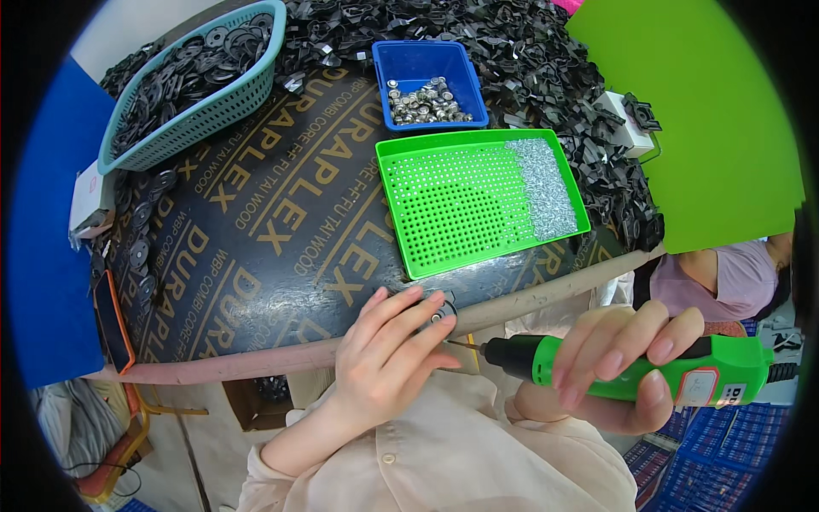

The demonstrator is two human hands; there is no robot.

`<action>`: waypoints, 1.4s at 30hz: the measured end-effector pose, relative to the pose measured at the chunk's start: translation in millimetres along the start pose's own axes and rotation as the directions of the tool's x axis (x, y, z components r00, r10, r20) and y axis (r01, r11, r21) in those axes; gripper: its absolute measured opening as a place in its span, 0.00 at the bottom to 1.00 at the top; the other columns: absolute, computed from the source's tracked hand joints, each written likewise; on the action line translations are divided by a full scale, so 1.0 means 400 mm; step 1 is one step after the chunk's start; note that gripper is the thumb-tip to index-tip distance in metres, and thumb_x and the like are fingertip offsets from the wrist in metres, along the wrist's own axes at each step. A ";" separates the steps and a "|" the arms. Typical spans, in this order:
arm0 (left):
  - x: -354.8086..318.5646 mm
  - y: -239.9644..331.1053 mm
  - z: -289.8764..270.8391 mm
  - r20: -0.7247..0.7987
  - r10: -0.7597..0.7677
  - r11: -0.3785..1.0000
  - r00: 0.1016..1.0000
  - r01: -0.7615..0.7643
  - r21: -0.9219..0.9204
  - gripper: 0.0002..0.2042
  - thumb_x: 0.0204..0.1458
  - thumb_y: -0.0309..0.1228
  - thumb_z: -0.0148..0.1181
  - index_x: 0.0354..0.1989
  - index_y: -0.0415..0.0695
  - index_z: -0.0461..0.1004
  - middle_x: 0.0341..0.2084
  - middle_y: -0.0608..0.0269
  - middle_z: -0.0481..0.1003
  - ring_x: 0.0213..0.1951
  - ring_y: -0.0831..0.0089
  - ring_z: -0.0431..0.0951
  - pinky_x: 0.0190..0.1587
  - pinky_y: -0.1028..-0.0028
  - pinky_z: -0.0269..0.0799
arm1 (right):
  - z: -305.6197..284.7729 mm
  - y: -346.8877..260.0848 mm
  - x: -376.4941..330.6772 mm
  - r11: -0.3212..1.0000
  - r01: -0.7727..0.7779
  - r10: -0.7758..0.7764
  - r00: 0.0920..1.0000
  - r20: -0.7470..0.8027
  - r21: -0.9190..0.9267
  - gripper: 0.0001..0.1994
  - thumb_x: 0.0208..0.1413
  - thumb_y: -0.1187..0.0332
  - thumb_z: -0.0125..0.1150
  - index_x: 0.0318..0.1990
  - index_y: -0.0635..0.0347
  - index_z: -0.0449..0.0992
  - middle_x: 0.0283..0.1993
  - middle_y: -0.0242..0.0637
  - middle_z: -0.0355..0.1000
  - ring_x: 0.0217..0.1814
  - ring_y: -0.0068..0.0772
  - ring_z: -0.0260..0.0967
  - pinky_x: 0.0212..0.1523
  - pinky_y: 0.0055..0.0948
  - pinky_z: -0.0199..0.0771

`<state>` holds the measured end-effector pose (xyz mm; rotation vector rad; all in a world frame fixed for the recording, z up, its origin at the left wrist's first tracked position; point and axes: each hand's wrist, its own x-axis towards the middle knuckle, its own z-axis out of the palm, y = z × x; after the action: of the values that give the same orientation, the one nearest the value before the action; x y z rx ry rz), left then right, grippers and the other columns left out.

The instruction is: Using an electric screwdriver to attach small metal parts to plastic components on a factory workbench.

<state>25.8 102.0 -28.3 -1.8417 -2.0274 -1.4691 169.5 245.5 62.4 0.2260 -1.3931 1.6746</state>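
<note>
My right hand [618,363] is wrapped round a green and black electric screwdriver [648,371], held level at the table's front edge. Its thin bit [465,345] points left toward the fingers of my left hand [388,354]. With those fingers I hold a small black plastic part with a round metal piece [438,316] at the table's edge. Much of this part is hidden under the fingers. Just beyond lies a green perforated tray [452,209] with many small silver screws [548,189] heaped at its right end.
Behind the tray stands a blue bin [431,53] with round metal pieces. A teal basket [192,128] of black discs is at the far left. Black plastic parts [529,51] pile along the back and right. A phone [113,322] lies at the left edge. Another person [725,277] sits at right.
</note>
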 end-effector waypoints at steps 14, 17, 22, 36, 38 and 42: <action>-0.029 -0.021 0.043 0.022 -0.038 0.998 0.999 0.037 0.053 0.22 0.36 0.29 0.75 0.43 0.39 0.79 0.48 0.45 0.75 0.40 0.56 0.81 0.40 0.67 0.79 | 0.028 0.030 -0.010 0.967 -0.048 0.035 0.998 -0.055 -0.251 0.11 0.55 0.73 0.50 0.42 0.63 0.57 0.33 0.51 0.68 0.15 0.39 0.68 0.15 0.36 0.73; -0.029 -0.024 0.042 0.026 -0.021 0.998 0.999 0.019 0.061 0.21 0.36 0.28 0.75 0.42 0.38 0.79 0.47 0.45 0.76 0.39 0.57 0.81 0.38 0.69 0.79 | 0.026 0.034 -0.010 0.964 -0.039 0.035 0.999 -0.018 -0.261 0.11 0.56 0.73 0.51 0.42 0.63 0.57 0.34 0.51 0.69 0.16 0.39 0.69 0.16 0.36 0.74; -0.032 -0.030 0.045 0.025 0.001 0.997 1.000 -0.003 0.081 0.21 0.37 0.29 0.75 0.43 0.39 0.78 0.47 0.45 0.76 0.39 0.58 0.81 0.38 0.70 0.79 | 0.017 0.036 -0.009 0.960 -0.030 0.058 0.994 0.091 -0.279 0.12 0.56 0.74 0.54 0.42 0.63 0.58 0.34 0.52 0.70 0.17 0.39 0.70 0.18 0.37 0.75; -0.030 -0.035 0.041 0.055 0.078 0.984 0.995 -0.086 0.157 0.17 0.43 0.30 0.72 0.42 0.38 0.78 0.45 0.46 0.76 0.38 0.59 0.81 0.37 0.71 0.80 | -0.011 0.024 0.056 0.980 -0.055 0.119 0.933 0.341 -0.193 0.13 0.52 0.77 0.58 0.42 0.65 0.62 0.34 0.54 0.73 0.21 0.39 0.74 0.22 0.36 0.78; -0.036 -0.033 0.045 0.032 0.074 0.982 0.997 -0.078 0.169 0.19 0.42 0.30 0.73 0.43 0.38 0.77 0.44 0.46 0.77 0.38 0.59 0.81 0.37 0.70 0.80 | -0.019 0.011 0.057 0.997 0.011 -0.003 0.995 0.101 -0.077 0.11 0.53 0.77 0.54 0.43 0.65 0.62 0.35 0.55 0.73 0.20 0.40 0.73 0.21 0.36 0.77; -0.040 -0.027 0.051 0.001 0.029 0.991 1.000 -0.029 0.132 0.22 0.32 0.28 0.77 0.40 0.39 0.78 0.45 0.45 0.76 0.38 0.56 0.80 0.39 0.67 0.79 | -0.075 0.057 0.112 0.939 0.116 -0.180 0.968 -0.173 -0.325 0.09 0.54 0.78 0.48 0.43 0.69 0.63 0.35 0.59 0.72 0.16 0.37 0.69 0.19 0.31 0.73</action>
<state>33.1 104.6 -55.2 -1.8106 -2.0342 -1.2945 139.5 295.8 65.4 -0.0192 -1.4274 1.2924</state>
